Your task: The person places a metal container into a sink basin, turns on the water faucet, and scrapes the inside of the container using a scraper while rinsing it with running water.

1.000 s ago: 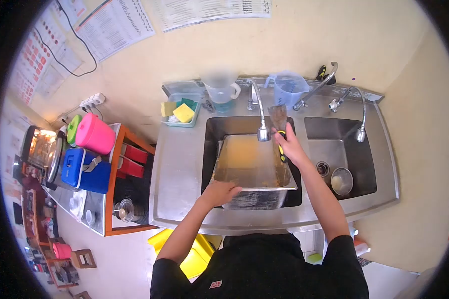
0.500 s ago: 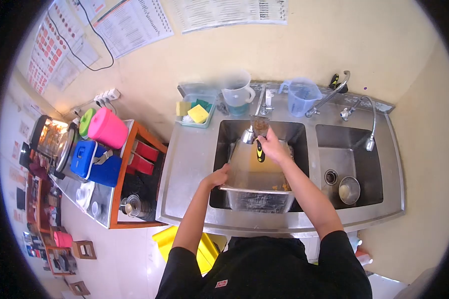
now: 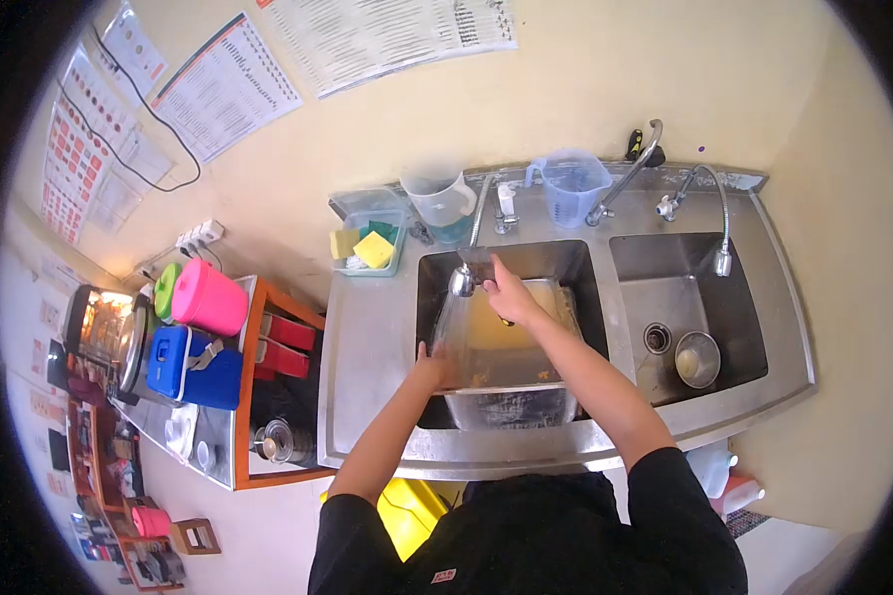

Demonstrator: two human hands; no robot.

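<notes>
A deep rectangular metal pan (image 3: 512, 411) sits in the left sink basin, with cloudy yellowish liquid and orange-brown bits in it. My right hand (image 3: 512, 297) is closed around a scraper (image 3: 478, 261) over the far part of the pan. Its flat blade points up and left beside the spray tap head (image 3: 462, 282), and the dark handle end peeks out below my palm. At the pan's left side is my left hand (image 3: 438, 367), its fingers smeared by motion, so whether it grips the rim is unclear.
The right basin holds a small metal bowl (image 3: 697, 359) near the drain. Behind the sink stand a sponge tub (image 3: 375, 266), a clear jug (image 3: 440, 203), a blue measuring jug (image 3: 571, 188) and taps. A blue cooler box (image 3: 193, 367) and pink container (image 3: 209, 297) are at left.
My right hand has moved left with the scraper, its blade now beside the spray head. My left hand has shifted slightly down and left and is blurred. The camera view has turned a little.
</notes>
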